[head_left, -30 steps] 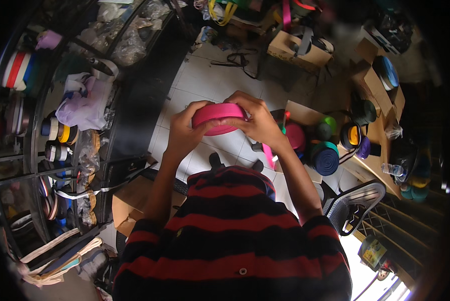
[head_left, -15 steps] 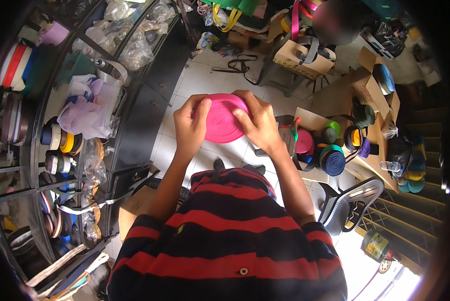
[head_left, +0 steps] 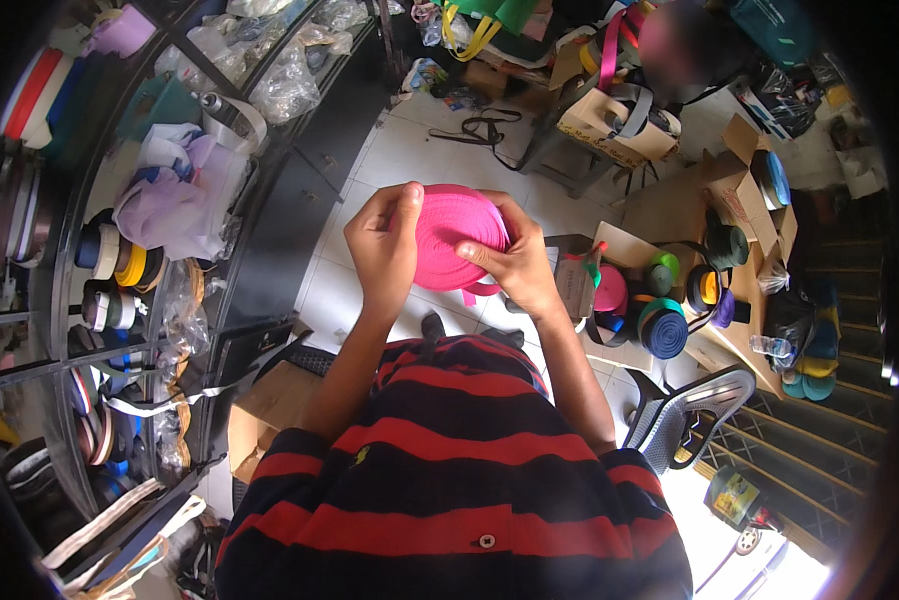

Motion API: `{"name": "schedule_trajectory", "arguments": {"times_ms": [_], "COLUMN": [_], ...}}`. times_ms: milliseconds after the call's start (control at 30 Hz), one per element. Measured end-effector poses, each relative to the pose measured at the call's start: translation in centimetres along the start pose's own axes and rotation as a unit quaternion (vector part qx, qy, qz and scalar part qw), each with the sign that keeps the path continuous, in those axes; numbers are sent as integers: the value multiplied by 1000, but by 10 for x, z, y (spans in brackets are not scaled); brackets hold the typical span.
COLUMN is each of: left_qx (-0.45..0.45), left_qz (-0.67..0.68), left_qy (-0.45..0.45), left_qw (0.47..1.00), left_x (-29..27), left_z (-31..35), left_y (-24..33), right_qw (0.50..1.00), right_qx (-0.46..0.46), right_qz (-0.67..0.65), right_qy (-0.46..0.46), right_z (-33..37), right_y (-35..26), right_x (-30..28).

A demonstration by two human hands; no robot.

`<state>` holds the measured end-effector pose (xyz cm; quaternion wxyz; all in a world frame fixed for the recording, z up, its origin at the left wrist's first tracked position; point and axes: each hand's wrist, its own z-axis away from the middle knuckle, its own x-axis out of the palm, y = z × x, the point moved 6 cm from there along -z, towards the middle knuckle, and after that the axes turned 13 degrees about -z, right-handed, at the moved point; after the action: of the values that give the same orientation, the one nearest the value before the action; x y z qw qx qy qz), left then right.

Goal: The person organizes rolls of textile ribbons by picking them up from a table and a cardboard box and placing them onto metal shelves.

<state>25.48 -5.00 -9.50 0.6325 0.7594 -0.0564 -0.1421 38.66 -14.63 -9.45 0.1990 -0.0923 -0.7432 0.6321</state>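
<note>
A wide pink webbing roll [head_left: 447,232] is held up in front of me, its flat coiled face turned toward me. My left hand [head_left: 387,235] grips its left edge with the thumb near the top. On the other side my right hand [head_left: 514,255] clasps the roll, thumb laid across the lower part of the coil and fingers behind it. A short strip of the pink webbing hangs below the roll between the hands. The fingers behind the roll are partly hidden.
Black shelves [head_left: 69,270] with webbing rolls and plastic bags line the left. At right, a cardboard box [head_left: 624,245] and several coloured rolls stand by a mesh-backed chair [head_left: 699,415]. An open carton [head_left: 269,405] sits by my left elbow. A black strap [head_left: 481,128] lies on the tiled floor.
The roll has turned slightly and its thickness shows more on the right. A loose pink strip now shows beneath it. My right thumb sits lower on the coil; the view has shifted a little.
</note>
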Motion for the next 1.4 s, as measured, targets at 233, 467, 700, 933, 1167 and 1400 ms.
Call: {"name": "schedule_trajectory", "arguments": {"times_ms": [233,467,700,933,1167,1400], "left_qx": [1,54,83,37,22,143], "left_qz": [-2,-142,-195,-7,44,-180], "left_qy": [-98,-333,-404,-199,-91,-419], "left_qw": [995,930,890,979,995,879], "left_x": [-13,-21,-22,-8,0,-18], "left_z": [-13,-26,-21,-9,10,-25], "left_y": [0,13,25,15,3,54], "right_qw": [998,993,967,994,990,982], "right_qx": [51,48,5,-35,-21,-66], "right_qz": [-9,61,231,101,23,165], "right_qy": [-22,-87,-107,25,137,-60], "right_z": [-1,-7,-9,18,6,-16], "right_y": [8,-7,-24,15,-4,-30], "right_x": [8,-14,-40,-2,9,28]}}
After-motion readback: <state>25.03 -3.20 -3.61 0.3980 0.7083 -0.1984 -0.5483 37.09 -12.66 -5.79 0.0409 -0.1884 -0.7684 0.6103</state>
